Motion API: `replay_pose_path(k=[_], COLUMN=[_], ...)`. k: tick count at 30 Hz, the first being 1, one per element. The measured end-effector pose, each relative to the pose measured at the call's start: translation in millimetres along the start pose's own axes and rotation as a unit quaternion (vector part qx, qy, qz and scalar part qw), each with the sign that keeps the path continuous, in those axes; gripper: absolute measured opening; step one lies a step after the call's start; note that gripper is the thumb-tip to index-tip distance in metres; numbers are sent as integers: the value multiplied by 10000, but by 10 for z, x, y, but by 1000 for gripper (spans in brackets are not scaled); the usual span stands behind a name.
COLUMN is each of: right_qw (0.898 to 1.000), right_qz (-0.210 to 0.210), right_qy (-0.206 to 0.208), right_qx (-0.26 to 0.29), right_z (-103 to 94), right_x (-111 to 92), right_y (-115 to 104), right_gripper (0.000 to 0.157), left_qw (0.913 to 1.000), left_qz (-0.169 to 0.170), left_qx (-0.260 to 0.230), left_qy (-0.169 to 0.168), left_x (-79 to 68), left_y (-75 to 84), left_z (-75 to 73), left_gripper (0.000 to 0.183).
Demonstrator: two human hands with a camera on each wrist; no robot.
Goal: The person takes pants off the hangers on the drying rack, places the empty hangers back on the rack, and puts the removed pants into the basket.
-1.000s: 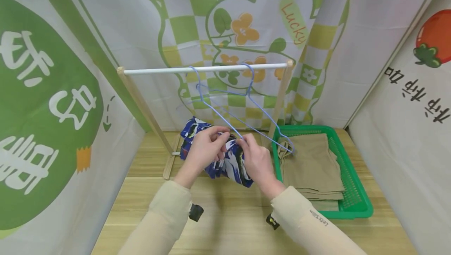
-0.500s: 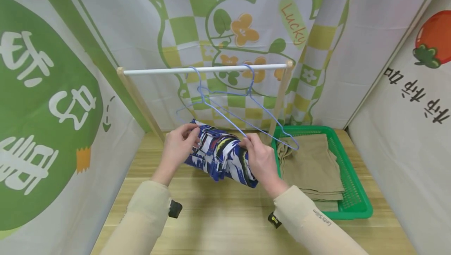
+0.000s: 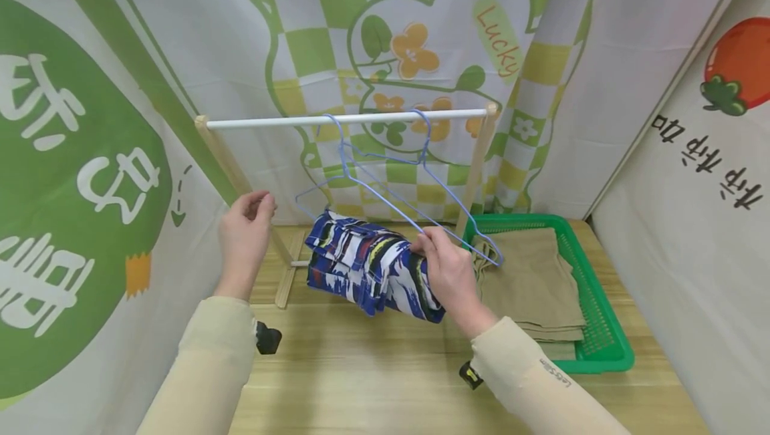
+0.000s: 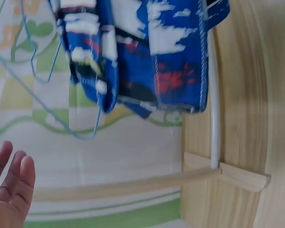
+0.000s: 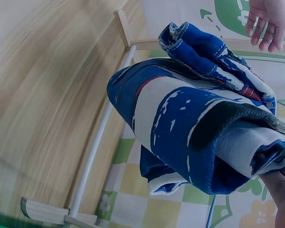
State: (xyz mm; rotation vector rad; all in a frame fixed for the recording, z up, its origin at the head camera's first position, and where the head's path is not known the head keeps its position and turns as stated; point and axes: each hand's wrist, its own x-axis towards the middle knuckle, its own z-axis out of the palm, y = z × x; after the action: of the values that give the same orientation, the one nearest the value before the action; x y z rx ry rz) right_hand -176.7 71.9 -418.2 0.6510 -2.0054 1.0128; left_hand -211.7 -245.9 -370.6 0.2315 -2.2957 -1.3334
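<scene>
Green-and-white patterned curtain (image 3: 333, 54) behind, wood-grain table (image 3: 361, 381) below, with a small clothes rack (image 3: 271, 122) standing on it and two blue hangers hooked over its white rod, plus a green basket (image 3: 607, 318) of folded brown cloth (image 3: 529, 281) at the right. Bunched blue-and-white garment (image 3: 373, 264) is held up over the table at the left-hand hanger (image 3: 385, 202), the right hand (image 3: 450, 271) pinching its right end close against the hanger wire, fingers clamped there. Left hand (image 3: 243, 238) is raised in front of the rack's left post, well apart from the garment, fingers loose and holding nothing.
</scene>
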Motion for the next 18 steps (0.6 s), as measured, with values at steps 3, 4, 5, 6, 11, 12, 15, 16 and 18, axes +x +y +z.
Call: replay_pose_path(k=[3, 4, 5, 6, 11, 12, 15, 16, 18], right_qw=[10000, 10000, 10000, 10000, 9999, 9999, 9999, 9999, 9999], right_qz=[30, 38, 34, 30, -29, -43, -73, -84, -89], right_qy=[13, 23, 33, 47, 58, 49, 21, 10, -8], right_qx=[15, 9, 18, 19, 137, 150, 151, 151, 143], right_z=[-2, -6, -9, -13, -26, -29, -33, -35, -37], right_x=[-1, 0, 1, 4, 25, 30, 37, 39, 45], right_y=[-6, -5, -4, -3, 1, 0, 2, 0, 1], right_gripper=[8, 6, 4, 4, 8, 8, 9, 9, 9], left_qw=[9987, 9978, 9968, 9958, 9951, 9952, 9952, 9949, 9947], left_qz=[-201, -255, -321, -381, -666, -722, -786, -810, -806], left_qx=[-263, -353, -436, -525, -571, -558, -578, -592, -626], left_qy=[390, 491, 594, 651, 461, 352, 91, 4, -133], left_x=[78, 107, 138, 168, 292, 311, 361, 376, 402], left_y=[-30, -31, -29, -27, -26, -29, -48, -52, -62], left_z=[-93, -117, -141, -166, -282, -299, -329, -333, -336], left_gripper=[39, 39, 40, 42, 53, 56, 60, 59, 59])
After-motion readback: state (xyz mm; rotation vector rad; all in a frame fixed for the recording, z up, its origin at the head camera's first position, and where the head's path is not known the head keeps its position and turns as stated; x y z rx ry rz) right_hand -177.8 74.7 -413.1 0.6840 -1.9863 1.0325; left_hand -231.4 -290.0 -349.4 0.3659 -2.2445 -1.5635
